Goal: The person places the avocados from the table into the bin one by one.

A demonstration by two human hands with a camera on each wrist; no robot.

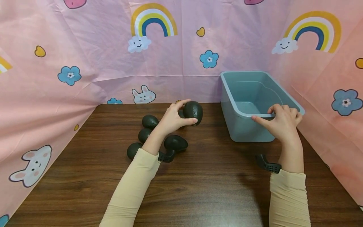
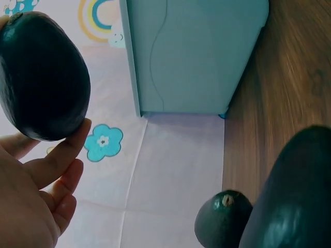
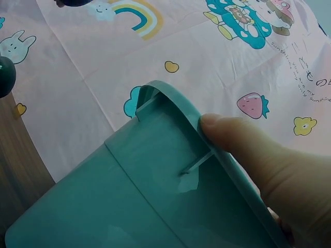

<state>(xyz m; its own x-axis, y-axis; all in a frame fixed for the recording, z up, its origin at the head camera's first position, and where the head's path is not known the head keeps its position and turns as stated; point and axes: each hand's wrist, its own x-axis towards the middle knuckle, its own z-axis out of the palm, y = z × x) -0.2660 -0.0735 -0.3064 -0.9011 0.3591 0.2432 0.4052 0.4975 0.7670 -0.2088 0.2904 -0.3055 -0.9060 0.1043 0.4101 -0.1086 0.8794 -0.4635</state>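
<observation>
My left hand (image 1: pixel 173 117) pinches a dark avocado (image 1: pixel 193 112) between thumb and fingers, raised over the far part of the table. The same avocado (image 2: pixel 44 77) fills the upper left of the left wrist view. Several more dark avocados lie under and around the left forearm, among them one pear-shaped avocado (image 1: pixel 175 143) and one farther back (image 1: pixel 150 121). Another is mostly hidden behind the left hand. On the right, my right hand (image 1: pixel 282 121) grips the near rim of a blue-green plastic bin (image 1: pixel 249 129), its thumb (image 3: pixel 232 134) on the outside of the rim.
The bin's visible inside is bare, and it stands at the back right of the brown wooden table (image 1: pixel 198 186). A pink cloth (image 1: pixel 181 56) with rainbows and flowers hangs behind and along both sides. Each wrist wears a black camera mount (image 1: pixel 267 164).
</observation>
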